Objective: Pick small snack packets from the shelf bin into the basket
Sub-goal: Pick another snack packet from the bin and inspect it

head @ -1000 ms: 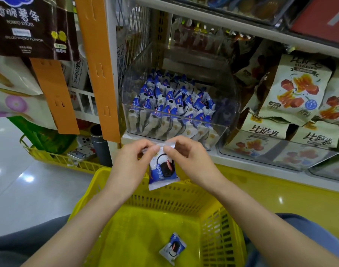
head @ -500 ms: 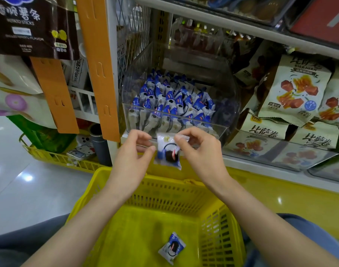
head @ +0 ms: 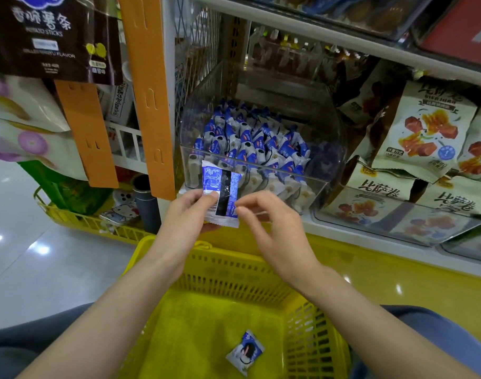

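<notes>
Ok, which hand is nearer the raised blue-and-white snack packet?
Left. The left hand grips the blue-and-white foil snack packet, thumb on its face; the right hand curls its fingers beside the packet's right edge, contact unclear.

glossy foil packet, yellow plastic basket

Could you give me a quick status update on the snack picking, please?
Left hand pinches packet in front of bin. Right hand at packet's edge, grip unclear. Basket holds another packet. Nothing in the way.

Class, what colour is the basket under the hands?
Bright yellow basket, clearest in the head view.
</notes>
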Demonstrator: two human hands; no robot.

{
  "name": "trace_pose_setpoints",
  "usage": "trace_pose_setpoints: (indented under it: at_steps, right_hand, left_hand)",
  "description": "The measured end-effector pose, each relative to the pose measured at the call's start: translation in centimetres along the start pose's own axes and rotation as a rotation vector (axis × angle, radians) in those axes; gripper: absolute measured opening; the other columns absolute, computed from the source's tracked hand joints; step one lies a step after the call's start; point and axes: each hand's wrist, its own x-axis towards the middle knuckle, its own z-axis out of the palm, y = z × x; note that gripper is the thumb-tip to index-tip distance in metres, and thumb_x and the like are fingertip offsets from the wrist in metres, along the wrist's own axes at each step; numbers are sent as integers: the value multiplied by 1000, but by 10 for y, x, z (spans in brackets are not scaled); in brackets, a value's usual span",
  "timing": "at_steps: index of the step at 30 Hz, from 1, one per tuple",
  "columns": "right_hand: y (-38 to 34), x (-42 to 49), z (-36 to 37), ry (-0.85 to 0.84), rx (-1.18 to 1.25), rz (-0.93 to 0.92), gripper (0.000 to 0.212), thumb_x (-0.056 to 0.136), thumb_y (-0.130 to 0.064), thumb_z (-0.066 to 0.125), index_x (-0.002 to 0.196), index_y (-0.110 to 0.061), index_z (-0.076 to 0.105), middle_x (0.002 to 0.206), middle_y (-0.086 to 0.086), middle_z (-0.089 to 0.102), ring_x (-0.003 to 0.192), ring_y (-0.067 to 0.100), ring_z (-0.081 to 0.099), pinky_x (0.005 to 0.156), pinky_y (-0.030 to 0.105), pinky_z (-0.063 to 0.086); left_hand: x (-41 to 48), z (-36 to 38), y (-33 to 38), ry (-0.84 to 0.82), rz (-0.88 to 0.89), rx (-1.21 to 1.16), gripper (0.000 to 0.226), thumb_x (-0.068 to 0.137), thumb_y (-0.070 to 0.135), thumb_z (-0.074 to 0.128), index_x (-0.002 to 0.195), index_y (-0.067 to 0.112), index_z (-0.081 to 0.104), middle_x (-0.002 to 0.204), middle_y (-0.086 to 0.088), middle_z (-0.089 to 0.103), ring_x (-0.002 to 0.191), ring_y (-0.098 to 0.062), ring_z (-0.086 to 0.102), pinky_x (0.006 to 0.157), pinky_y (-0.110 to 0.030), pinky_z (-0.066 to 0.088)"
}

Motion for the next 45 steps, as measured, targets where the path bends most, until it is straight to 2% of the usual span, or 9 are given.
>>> trace_pose_setpoints:
  at_steps: [4, 7, 12, 20, 25, 30, 34, 41, 45]
  right_hand:
    - [-1, 7, 3, -78, 531, 573, 16, 95, -31, 47, 95, -18, 57, 88, -2, 66, 66, 2, 62, 64, 18, 53]
    - [0, 7, 1, -190, 743, 697, 31, 95, -34, 48, 104, -7, 62, 93, 1, 71, 77, 11, 66, 70, 25, 56]
    - [1, 8, 2, -66, 869, 716, 25, 92, -26, 55, 105, -5, 60, 99, 8, 71, 82, 16, 69, 70, 25, 57]
    - [3, 6, 4, -91, 839, 716, 23, 92, -25, 55, 107, -7, 58, 96, 5, 71, 83, 19, 70, 71, 26, 58]
    - [3, 6, 5, -131, 751, 736, 26, 93, -23, 54, 111, -5, 55, 86, 6, 67, 65, 16, 67, 63, 24, 58]
    - [5, 4, 14, -128, 493, 626, 29, 89, -25, 59, 107, -3, 53, 93, 11, 69, 66, 19, 68, 70, 37, 58]
    - [8, 1, 17, -123, 332, 561, 23, 87, -28, 62, 98, -9, 55, 87, 4, 69, 66, 13, 69, 71, 39, 58]
    - [8, -3, 17, -126, 193, 437, 20, 88, -32, 59, 100, -17, 52, 92, 0, 66, 79, 22, 68, 73, 48, 55]
    - [8, -4, 15, -109, 158, 377, 17, 88, -32, 58, 97, -19, 50, 83, -8, 65, 77, 11, 67, 72, 43, 56]
  left_hand:
    - [-3, 2, 0, -60, -10, 46, 21, 93, 24, 50, 99, 17, 69, 84, 8, 74, 80, -6, 67, 70, -20, 52]
    - [-4, 6, 0, -74, 0, 58, 19, 92, 23, 53, 103, 13, 66, 87, 0, 73, 74, -8, 67, 60, -10, 50]
    - [-5, 4, -7, 47, 350, 442, 34, 81, 15, 69, 107, 22, 50, 101, 7, 56, 90, -1, 52, 73, -8, 42]
    - [-2, -3, -12, -32, 493, 661, 27, 82, 21, 68, 105, 27, 57, 98, 17, 57, 90, 4, 55, 74, -4, 40]
    - [-6, -4, -14, -42, 530, 775, 23, 89, 19, 58, 112, 22, 60, 104, 4, 67, 92, -9, 60, 83, -31, 51]
    - [-11, -5, -13, 9, 529, 922, 20, 94, 16, 47, 112, 16, 55, 92, -7, 67, 82, -25, 62, 70, -42, 48]
    - [-12, -5, -14, 8, 586, 1077, 18, 97, 27, 43, 106, 13, 49, 84, -6, 65, 76, -28, 62, 57, -35, 42]
    - [-8, -8, -14, 47, 498, 904, 12, 98, 28, 34, 91, 22, 41, 71, -3, 57, 65, -25, 56, 58, -46, 47]
    - [-10, -4, -15, -22, 444, 822, 23, 92, 43, 44, 109, 29, 41, 78, 12, 58, 74, -3, 58, 62, -26, 49]
